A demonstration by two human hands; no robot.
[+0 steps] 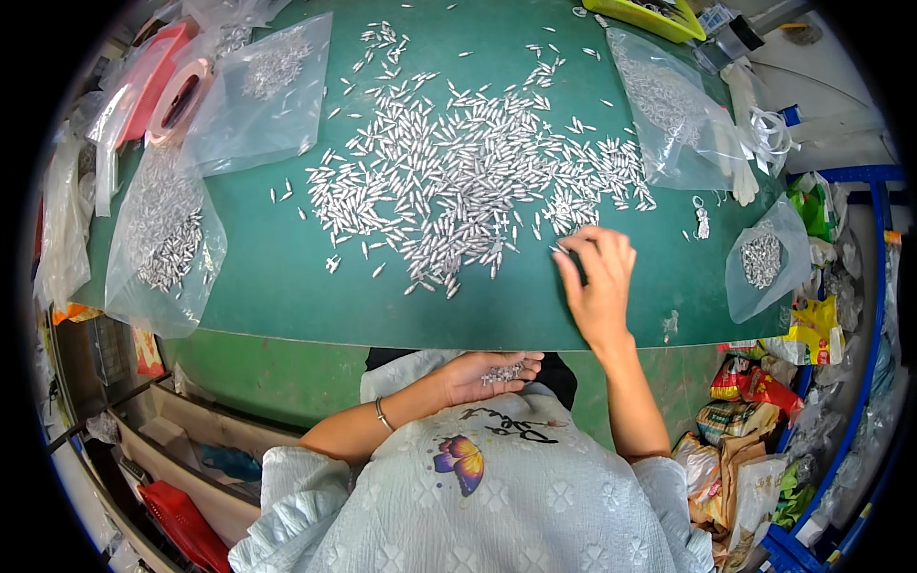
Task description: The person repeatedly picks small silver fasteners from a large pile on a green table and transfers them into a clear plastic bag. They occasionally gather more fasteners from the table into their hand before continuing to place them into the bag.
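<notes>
A wide pile of small silver bullet-shaped metal pieces (458,181) is spread over the green tabletop (430,315). My right hand (602,282) hovers at the pile's lower right edge, thumb and forefinger pinched together. A tiny silver sliver shows at those fingertips, and its exact shape is hard to make out. Below the table's near edge, my left hand (468,379) lies palm up in front of my body. Its fingers curl around a small heap of silver parts (504,373), too small to tell in detail.
Clear plastic bags of metal pieces lie at the far left (277,72), near left (172,248), far right (669,105) and right (761,260). A yellow tray (659,19) stands at the back right, a pink tray (172,72) at the back left. Packages (755,401) fill a blue-framed rack.
</notes>
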